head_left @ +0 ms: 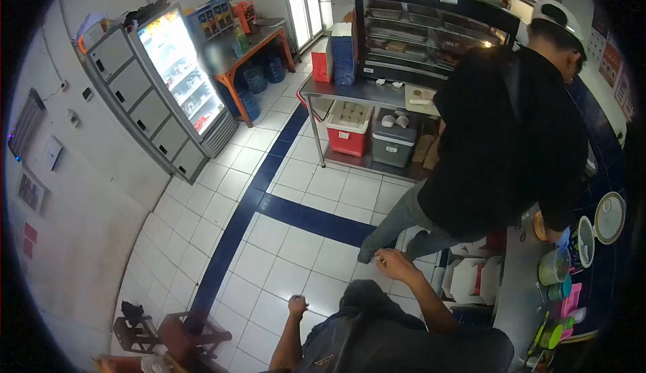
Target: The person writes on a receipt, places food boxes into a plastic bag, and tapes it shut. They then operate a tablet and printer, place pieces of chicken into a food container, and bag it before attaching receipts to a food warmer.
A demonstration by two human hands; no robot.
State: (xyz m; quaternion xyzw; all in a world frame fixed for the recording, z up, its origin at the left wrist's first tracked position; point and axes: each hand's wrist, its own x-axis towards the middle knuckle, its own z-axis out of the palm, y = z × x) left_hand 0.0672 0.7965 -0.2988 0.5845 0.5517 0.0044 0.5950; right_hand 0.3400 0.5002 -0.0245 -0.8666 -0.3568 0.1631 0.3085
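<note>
My left hand [297, 305] hangs low in front of me over the white tiled floor [286, 275], fingers curled into a loose fist with nothing showing in them. Further right, my right hand [396, 266] is raised in front of my body, its fingers folded in and no object visible in them. In this view it overlaps the floor just below the shoe of a person [505, 124] in a black top and white cap. That person leans over the steel counter [518, 275] on my right, one hand down near a blue item.
Tubs and a green-filled container [554, 266] line the counter; white boxes [468, 279] sit below. Ahead stands a glass display case [431, 30] on a steel table, with red [348, 131] and grey [392, 141] coolers underneath. Lockers [138, 107], a lit fridge [180, 70] and stools [192, 336] are left.
</note>
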